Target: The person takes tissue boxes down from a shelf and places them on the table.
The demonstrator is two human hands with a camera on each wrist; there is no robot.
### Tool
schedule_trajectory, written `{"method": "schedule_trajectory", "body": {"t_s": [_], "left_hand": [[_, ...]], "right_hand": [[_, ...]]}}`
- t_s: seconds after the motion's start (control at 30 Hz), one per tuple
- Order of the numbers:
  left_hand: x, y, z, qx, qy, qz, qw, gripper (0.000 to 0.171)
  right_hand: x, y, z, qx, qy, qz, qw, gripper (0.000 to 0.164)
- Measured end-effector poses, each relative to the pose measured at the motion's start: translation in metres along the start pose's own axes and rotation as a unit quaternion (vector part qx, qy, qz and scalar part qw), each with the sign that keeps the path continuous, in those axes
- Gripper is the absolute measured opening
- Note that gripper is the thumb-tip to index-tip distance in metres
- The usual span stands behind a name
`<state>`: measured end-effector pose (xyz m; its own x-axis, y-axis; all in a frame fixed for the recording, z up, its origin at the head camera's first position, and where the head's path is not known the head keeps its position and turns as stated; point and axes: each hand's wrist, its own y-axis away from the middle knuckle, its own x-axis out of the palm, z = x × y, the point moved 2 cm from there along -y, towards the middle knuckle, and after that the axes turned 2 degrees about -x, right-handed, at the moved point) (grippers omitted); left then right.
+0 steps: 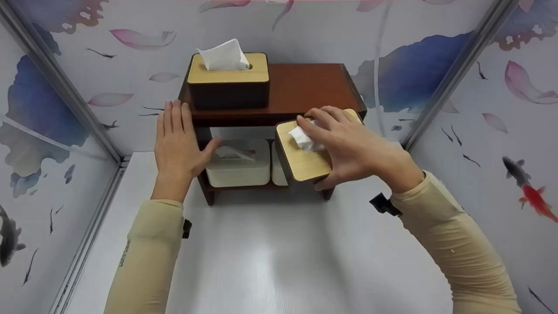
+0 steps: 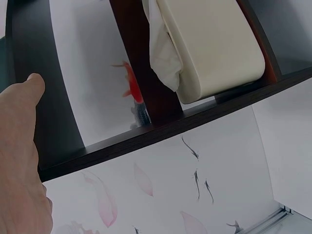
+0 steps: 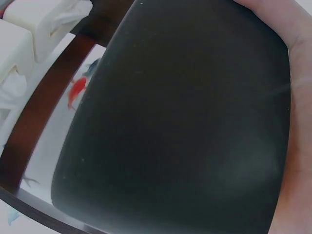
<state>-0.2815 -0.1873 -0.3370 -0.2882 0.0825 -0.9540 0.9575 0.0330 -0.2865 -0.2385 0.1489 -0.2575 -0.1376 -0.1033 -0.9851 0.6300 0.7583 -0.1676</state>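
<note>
My right hand (image 1: 351, 141) grips a black tissue box (image 1: 305, 165) with a light wooden lid, fingers over the top and thumb at the near side. The box is tilted in front of the right end of a dark red-brown shelf (image 1: 309, 89); its dark side (image 3: 175, 122) fills most of the right wrist view. White tissue pokes out between my fingers. My left hand (image 1: 176, 146) lies with straight fingers along the left side of the shelf, thumb spread inward. A matching tissue box (image 1: 231, 95) stands on the left of the shelf's top board, tissue pulled up.
On the lower board sit two cream tissue boxes, the left one (image 1: 239, 174) in fuller view and the right one (image 1: 278, 168) partly hidden. The shelf stands on a white table (image 1: 261, 261) between printed wall panels (image 1: 475, 131) with metal corner posts.
</note>
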Motion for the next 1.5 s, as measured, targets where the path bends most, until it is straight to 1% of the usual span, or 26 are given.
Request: {"method": "schedule_trajectory", "body": {"t_s": [0.27, 0.47, 0.57, 0.77, 1.0, 1.13, 1.33, 1.5], "left_hand": [[0.000, 0.000, 0.001, 0.003, 0.004, -0.003, 1.0000, 0.104], [0.000, 0.000, 0.000, 0.004, 0.003, -0.006, 1.0000, 0.104], [0.000, 0.000, 0.000, 0.005, 0.004, -0.005, 1.0000, 0.104], [-0.001, 0.000, 0.000, 0.003, 0.001, -0.003, 1.0000, 0.104], [0.000, -0.001, 0.001, 0.004, -0.001, 0.000, 1.0000, 0.103], [0.001, -0.001, 0.001, 0.004, -0.001, -0.005, 1.0000, 0.103], [0.001, 0.000, 0.001, 0.003, -0.001, -0.005, 1.0000, 0.103], [0.001, 0.000, 0.000, 0.000, -0.004, -0.004, 1.0000, 0.103]], "right_hand": [[0.028, 0.013, 0.000, 0.003, -0.011, 0.005, 1.000, 0.126], [0.058, 0.025, -0.006, 0.000, -0.015, -0.007, 1.000, 0.124], [0.075, 0.032, -0.011, 0.007, -0.022, -0.009, 1.000, 0.125], [0.110, 0.048, -0.022, 0.035, -0.047, 0.014, 0.998, 0.126], [0.156, 0.072, -0.034, 0.075, -0.073, 0.054, 0.993, 0.123], [0.179, 0.086, -0.044, 0.086, -0.077, 0.062, 0.991, 0.124], [0.209, 0.109, -0.067, 0.120, -0.072, 0.076, 0.987, 0.125], [0.231, 0.133, -0.089, 0.156, -0.067, 0.095, 0.981, 0.122]]}}
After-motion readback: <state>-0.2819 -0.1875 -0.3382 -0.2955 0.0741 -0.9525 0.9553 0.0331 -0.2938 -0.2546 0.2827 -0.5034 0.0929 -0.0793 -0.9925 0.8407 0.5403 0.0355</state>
